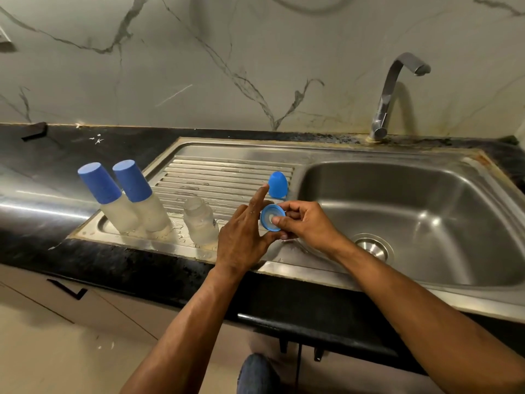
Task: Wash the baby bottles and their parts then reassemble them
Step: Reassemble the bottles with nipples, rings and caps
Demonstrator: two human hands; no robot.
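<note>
Two capped baby bottles [113, 200] [145, 196] with blue caps stand on the sink's ribbed drainboard [227, 172] at the left. An open clear bottle [200, 221] without a top stands beside them. A loose blue cap [277, 184] rests at the drainboard's right end. My right hand [305, 223] holds a blue collar ring [270, 218] with a pale nipple inside it, thumb pressing into its middle. My left hand [244, 231] touches the ring's lower left edge, index finger raised.
The steel sink basin [397, 209] with a drain lies to the right, under a chrome tap [389, 98]. Black countertop [56, 155] surrounds the sink, and a marble wall stands behind. Cabinet fronts and the floor lie below.
</note>
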